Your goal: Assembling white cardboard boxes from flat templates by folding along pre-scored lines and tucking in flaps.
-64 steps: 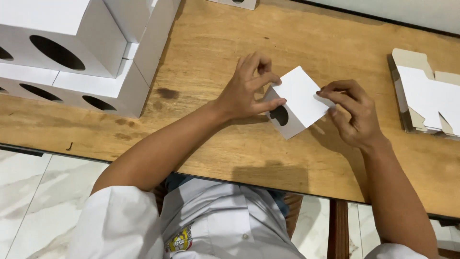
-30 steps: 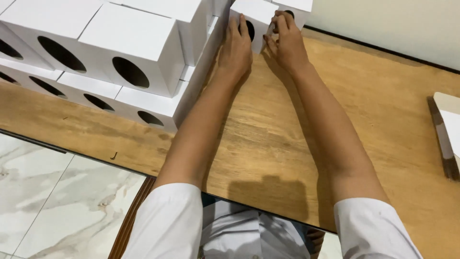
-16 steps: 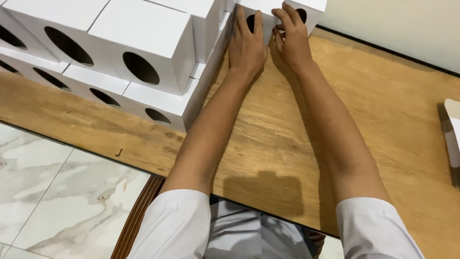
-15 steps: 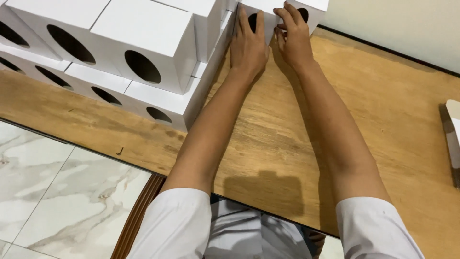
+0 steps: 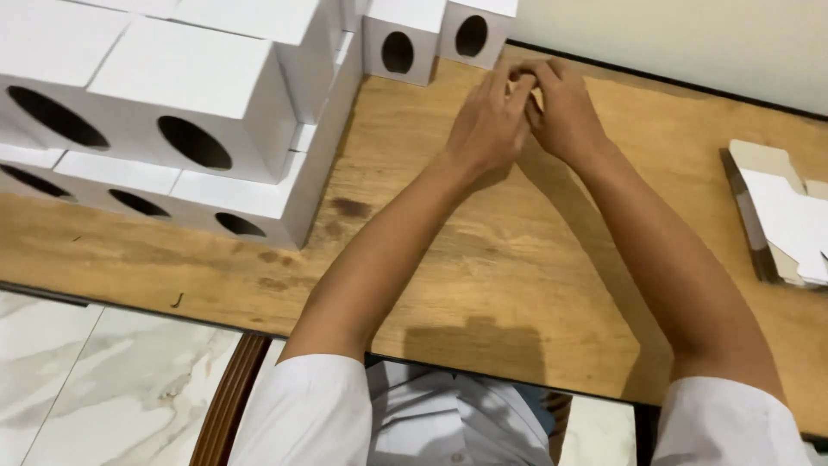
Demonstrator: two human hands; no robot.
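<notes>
**Hand position: both hands empty, beside the box row**

The left hand and right hand rest together on the wooden bench, fingertips touching each other. The fingers are loosely curled and grasp nothing. Just beyond them, two small white boxes with oval cut-outs stand upright side by side at the bench's far edge, apart from the hands. A stack of larger white boxes occupies the left. Flat unfolded carton blanks lie well apart, on the right, within reach.
</notes>
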